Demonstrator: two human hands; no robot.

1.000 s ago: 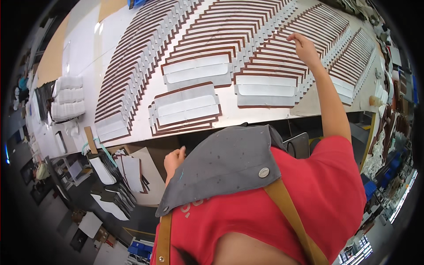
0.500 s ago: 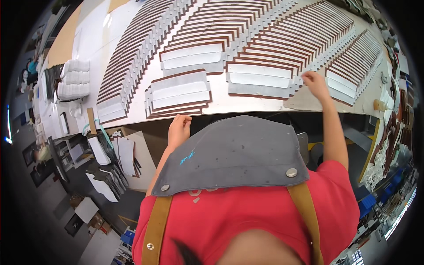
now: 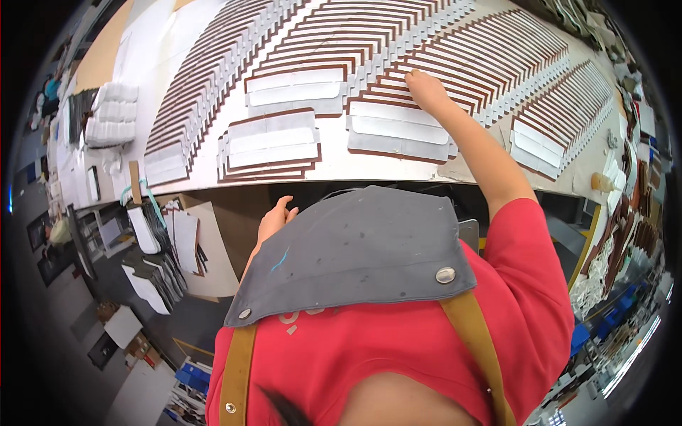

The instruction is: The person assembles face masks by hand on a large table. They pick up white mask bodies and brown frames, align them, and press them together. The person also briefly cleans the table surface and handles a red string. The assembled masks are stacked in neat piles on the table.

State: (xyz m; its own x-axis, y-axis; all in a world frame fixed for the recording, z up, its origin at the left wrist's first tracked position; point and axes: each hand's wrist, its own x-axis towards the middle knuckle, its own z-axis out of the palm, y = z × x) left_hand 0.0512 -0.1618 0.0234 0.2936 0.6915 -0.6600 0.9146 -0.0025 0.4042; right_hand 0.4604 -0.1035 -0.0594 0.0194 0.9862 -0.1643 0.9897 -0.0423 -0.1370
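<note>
Overlapping rows of flat grey-and-white panels with brown edges point(image 3: 398, 131) fan across the white table point(image 3: 202, 153). My right hand point(image 3: 428, 91) reaches over the middle-right row, its fingers bent together at the brown edges. Whatever lies between those fingertips is too small to make out. My left hand point(image 3: 275, 219) hangs just off the table's near edge, loosely bent with fingers apart and nothing in it. Closest to it on the table is a short stack of the same panels point(image 3: 270, 145).
At the left of the table stands a pile of white folded pieces point(image 3: 112, 117). Below the edge hang dark and white flat pieces point(image 3: 153, 273) beside a tan board point(image 3: 217, 248). A small amber container point(image 3: 602, 182) sits at the right corner, near brown strips point(image 3: 616, 227).
My right hand has moved left and farther over the table, from the gap near the right row to the middle-right row. My left hand has dropped slightly, its fingers more spread.
</note>
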